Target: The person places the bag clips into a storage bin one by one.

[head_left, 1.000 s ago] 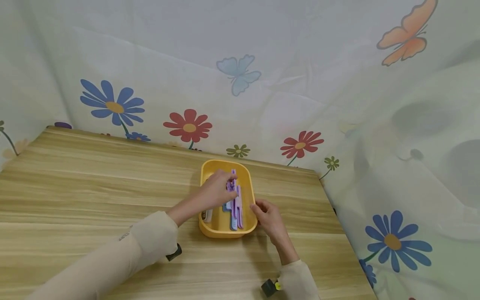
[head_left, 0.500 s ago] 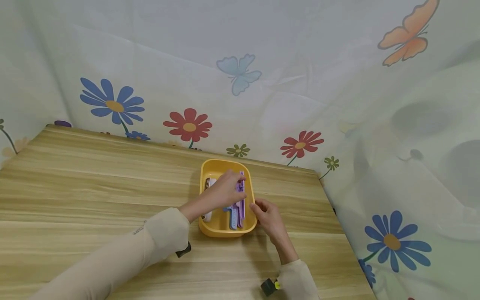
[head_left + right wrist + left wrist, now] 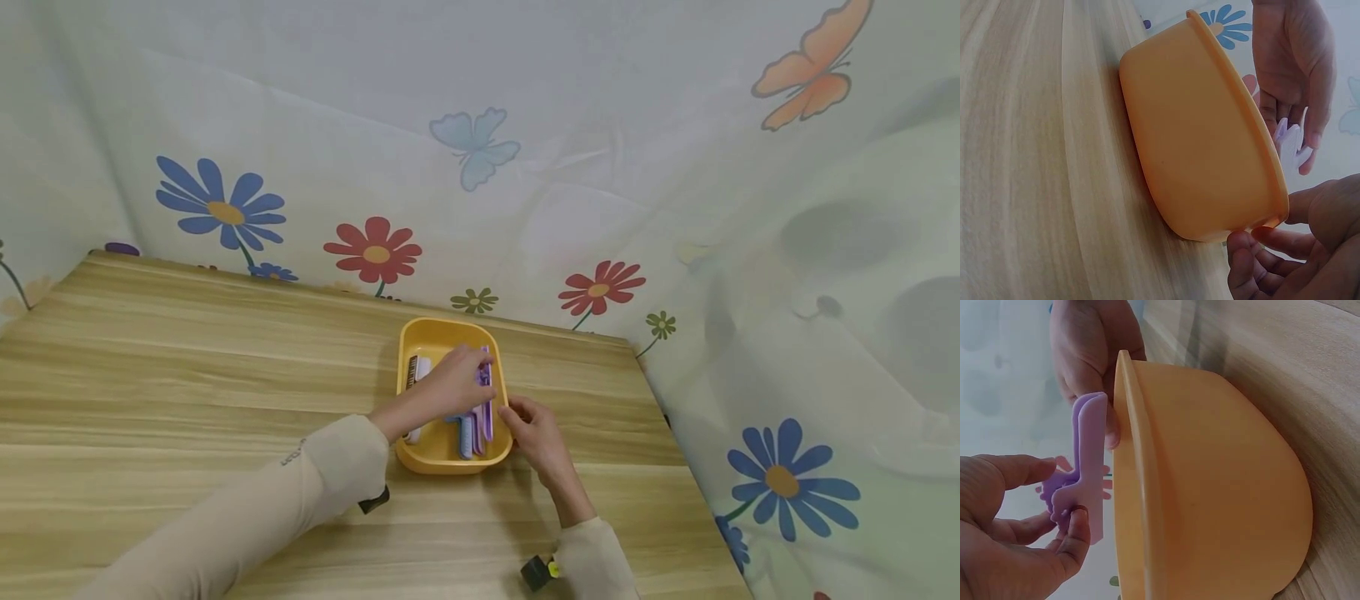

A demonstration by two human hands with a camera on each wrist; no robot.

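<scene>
My left hand (image 3: 453, 379) reaches over a yellow plastic bin (image 3: 1229, 469). Its thumb and fingers pinch a light purple plastic clip (image 3: 1088, 469), which has two long parallel bars and a scalloped grip. In the left wrist view the clip is above the bin's rim. Below the hand in the head view, more purple pieces and a blue piece (image 3: 466, 437) lie inside the bin, partly covered by the hand. The right hand (image 3: 536, 433) grips the bin's near right rim, thumb on top and fingers against the outer wall, as the right wrist view shows.
A white item with dark markings (image 3: 412, 371) lies along the bin's left wall, partly behind the left forearm. The bin stands on a wood-grain table (image 3: 225, 367). A flower-printed cloth (image 3: 480, 233) rises behind the table and along its right side.
The left hand has moved right within the bin, carrying the purple clip toward the right wall. More of the white item on the left shows. The right hand stays at the rim.
</scene>
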